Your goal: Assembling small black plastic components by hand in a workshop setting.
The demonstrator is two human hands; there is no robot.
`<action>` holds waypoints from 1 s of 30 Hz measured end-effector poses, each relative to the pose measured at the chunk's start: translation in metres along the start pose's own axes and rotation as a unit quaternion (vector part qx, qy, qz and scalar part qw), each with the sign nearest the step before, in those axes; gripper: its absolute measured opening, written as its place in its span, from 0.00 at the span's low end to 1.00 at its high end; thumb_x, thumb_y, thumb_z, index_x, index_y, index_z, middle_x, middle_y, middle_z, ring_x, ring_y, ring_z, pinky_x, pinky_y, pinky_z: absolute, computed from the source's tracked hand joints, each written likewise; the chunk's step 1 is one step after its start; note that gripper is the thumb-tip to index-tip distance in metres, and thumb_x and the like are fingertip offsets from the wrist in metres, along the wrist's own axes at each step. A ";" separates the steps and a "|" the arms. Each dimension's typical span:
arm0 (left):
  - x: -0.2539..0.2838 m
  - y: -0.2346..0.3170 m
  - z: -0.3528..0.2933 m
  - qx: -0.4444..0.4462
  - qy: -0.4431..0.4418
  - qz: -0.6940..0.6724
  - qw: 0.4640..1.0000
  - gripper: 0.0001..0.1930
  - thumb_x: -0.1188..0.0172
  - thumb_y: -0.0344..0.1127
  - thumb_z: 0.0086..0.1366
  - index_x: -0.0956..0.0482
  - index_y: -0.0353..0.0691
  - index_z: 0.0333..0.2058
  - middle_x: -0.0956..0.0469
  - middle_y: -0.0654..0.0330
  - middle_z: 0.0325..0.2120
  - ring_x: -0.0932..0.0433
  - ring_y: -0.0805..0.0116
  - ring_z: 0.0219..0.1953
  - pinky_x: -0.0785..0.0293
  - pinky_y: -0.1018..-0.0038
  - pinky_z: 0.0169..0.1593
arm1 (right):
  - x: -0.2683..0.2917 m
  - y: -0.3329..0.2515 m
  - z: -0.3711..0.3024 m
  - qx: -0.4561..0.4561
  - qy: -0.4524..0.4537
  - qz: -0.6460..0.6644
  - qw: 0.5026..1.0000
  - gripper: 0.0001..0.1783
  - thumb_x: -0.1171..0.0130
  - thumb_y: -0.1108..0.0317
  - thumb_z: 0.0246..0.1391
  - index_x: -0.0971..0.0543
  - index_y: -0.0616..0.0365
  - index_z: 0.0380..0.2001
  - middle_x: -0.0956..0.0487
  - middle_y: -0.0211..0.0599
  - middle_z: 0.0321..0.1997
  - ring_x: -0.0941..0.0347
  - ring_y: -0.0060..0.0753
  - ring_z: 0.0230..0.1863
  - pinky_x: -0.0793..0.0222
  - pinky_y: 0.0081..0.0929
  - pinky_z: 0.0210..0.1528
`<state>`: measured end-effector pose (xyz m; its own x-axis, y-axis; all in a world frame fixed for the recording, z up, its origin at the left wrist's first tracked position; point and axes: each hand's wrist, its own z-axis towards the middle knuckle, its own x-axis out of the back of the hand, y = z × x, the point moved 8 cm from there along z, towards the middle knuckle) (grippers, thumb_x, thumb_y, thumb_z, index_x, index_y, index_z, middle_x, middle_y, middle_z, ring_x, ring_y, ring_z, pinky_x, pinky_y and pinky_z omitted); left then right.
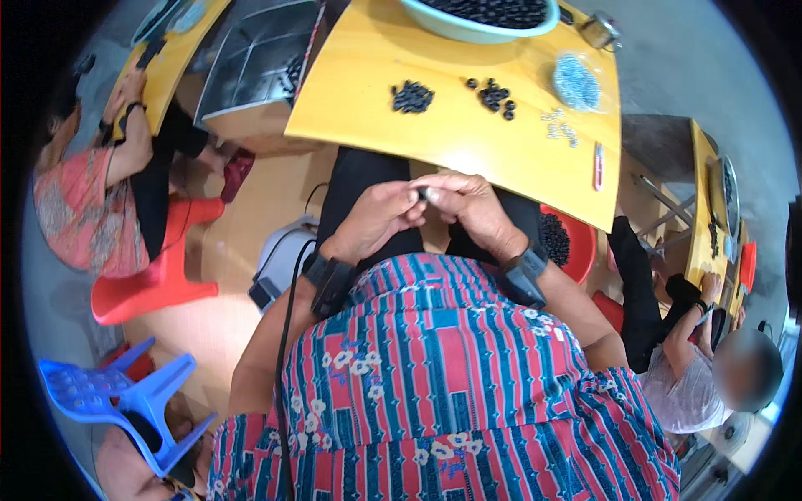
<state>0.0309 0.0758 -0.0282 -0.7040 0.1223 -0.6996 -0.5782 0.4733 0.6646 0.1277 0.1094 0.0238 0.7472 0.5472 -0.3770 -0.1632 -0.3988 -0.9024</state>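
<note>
Above my lap, just off the near edge of the yellow table [359, 63], my two hands meet fingertip to fingertip. A small black part [423, 194] is pinched between them, mostly hidden by the fingers. My left hand [378, 215] is closed on it from one side, and my right hand [478, 210] closes on it from the other. On the tabletop in front lie a pile of oblong black pieces [413, 97] and a group of round black pieces [493, 98]. To their right are loose small silvery pieces [558, 127] and a clear dish of silvery parts [576, 82].
A pale green basin [480, 33] full of black pieces stands at the far edge, near a metal cup [600, 32]. A red-handled tool [599, 167] lies at right. Below is a red basin [591, 250]; a lined box [259, 58] stands left. People work at both sides.
</note>
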 end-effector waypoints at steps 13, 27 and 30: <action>-0.028 0.010 -0.001 -0.018 -0.033 -0.068 0.997 0.10 0.42 0.33 0.63 0.29 0.42 0.42 0.29 0.69 0.28 0.29 0.79 0.32 0.26 0.75 0.44 | 0.005 -0.035 -0.008 0.202 0.070 -0.214 0.953 0.06 0.45 0.78 0.53 0.20 0.63 0.33 0.22 0.35 0.30 0.24 0.22 0.30 0.29 0.18 0.35; -0.018 0.039 0.012 -0.042 -0.021 0.025 0.999 0.07 0.47 0.31 0.66 0.30 0.40 0.41 0.29 0.65 0.31 0.30 0.78 0.31 0.27 0.77 0.42 | 0.021 -0.030 -0.011 0.124 0.138 -0.171 0.968 0.13 0.47 0.80 0.53 0.21 0.60 0.42 0.26 0.27 0.33 0.32 0.17 0.33 0.34 0.16 0.36; -0.002 0.072 0.009 -0.076 -0.007 0.048 0.996 0.07 0.46 0.33 0.66 0.28 0.39 0.41 0.29 0.66 0.30 0.28 0.77 0.32 0.26 0.75 0.42 | 0.027 -0.035 -0.003 0.122 0.129 -0.240 0.954 0.11 0.46 0.79 0.53 0.20 0.61 0.40 0.27 0.26 0.31 0.33 0.14 0.28 0.35 0.14 0.31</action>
<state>-0.0056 0.1175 0.0188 -0.7540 0.1725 -0.6338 -0.5652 0.3213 0.7598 0.1555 0.1364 0.0459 0.9026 0.4113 0.1268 0.1153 0.0527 -0.9919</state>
